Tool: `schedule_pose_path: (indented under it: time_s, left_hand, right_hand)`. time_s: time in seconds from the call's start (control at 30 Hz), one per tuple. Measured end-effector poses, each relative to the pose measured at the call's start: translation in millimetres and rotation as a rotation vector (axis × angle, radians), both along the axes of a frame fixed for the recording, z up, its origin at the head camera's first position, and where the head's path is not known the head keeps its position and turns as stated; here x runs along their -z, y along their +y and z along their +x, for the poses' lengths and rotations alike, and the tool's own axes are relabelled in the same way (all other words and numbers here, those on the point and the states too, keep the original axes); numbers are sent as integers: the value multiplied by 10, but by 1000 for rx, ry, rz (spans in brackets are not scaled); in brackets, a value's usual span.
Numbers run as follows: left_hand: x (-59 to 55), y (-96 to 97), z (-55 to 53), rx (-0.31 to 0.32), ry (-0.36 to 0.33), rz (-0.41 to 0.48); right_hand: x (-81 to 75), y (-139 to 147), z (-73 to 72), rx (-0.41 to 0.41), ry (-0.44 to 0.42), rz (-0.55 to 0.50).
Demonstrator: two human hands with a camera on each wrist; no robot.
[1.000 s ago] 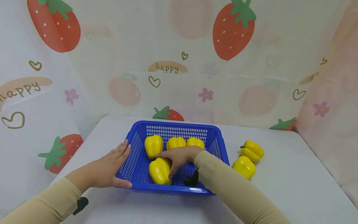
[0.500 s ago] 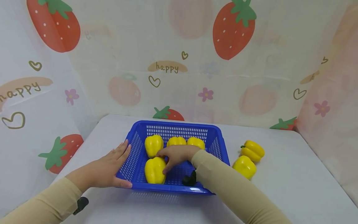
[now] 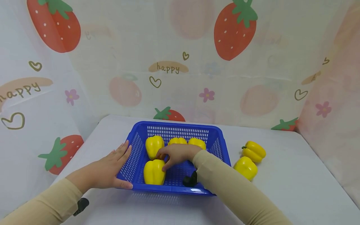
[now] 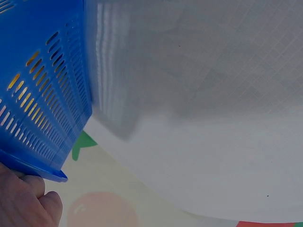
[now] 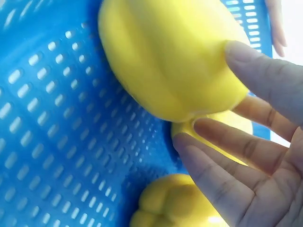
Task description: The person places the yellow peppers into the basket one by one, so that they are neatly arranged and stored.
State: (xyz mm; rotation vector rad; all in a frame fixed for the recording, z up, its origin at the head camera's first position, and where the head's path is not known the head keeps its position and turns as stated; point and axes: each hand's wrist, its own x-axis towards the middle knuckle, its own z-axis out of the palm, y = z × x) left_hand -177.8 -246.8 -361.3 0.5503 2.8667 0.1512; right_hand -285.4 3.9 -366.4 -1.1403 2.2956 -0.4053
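Note:
My left hand [image 3: 105,170] rests on the left rim of a blue perforated basket [image 3: 174,189], its fingers straight along the rim and the thumb at the front corner. Inside the basket my right hand [image 3: 178,154] touches a yellow bell pepper [image 3: 154,173] at the front left. The right wrist view shows the thumb against that bell pepper [image 5: 161,52], with the other fingers loosely extended beside it. Another bell pepper [image 3: 154,146] stands at the back left, close to the right fingertips. Two more, a middle bell pepper [image 3: 177,141] and a right bell pepper [image 3: 197,142], line the back wall.
To the basket's right, two yellow bell peppers lie on the white table [image 3: 292,175]: a farther bell pepper [image 3: 254,152] and a nearer bell pepper [image 3: 246,168]. A strawberry-printed curtain [image 3: 180,84] hangs behind the table and along both sides.
The front bell pepper has moved left in the basket and turned from tilted to straighter. My right hand has shifted slightly left and back with it. My left hand has stayed at the rim.

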Motion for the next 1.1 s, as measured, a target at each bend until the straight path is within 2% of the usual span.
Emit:
schedule_pose_path:
  time_s: [0.13, 0.37, 0.53, 0.8, 1.1]
  left_hand:
    - [-3, 6, 2, 3, 2, 1]
    - [3, 7, -2, 5, 2, -2]
    - [7, 3, -14, 7, 2, -4]
    - [13, -4, -21, 11, 6, -8]
    - [16, 3, -25, 6, 2, -15]
  right_hand:
    - [-32, 17, 0, 10, -8, -13]
    - [-113, 71, -15, -21, 1, -69]
    - [-221, 143, -5, 4, -11, -91]
    - [-364, 313, -9, 71, -77, -153]
    - [-486, 646, -30, 99, -98, -217]
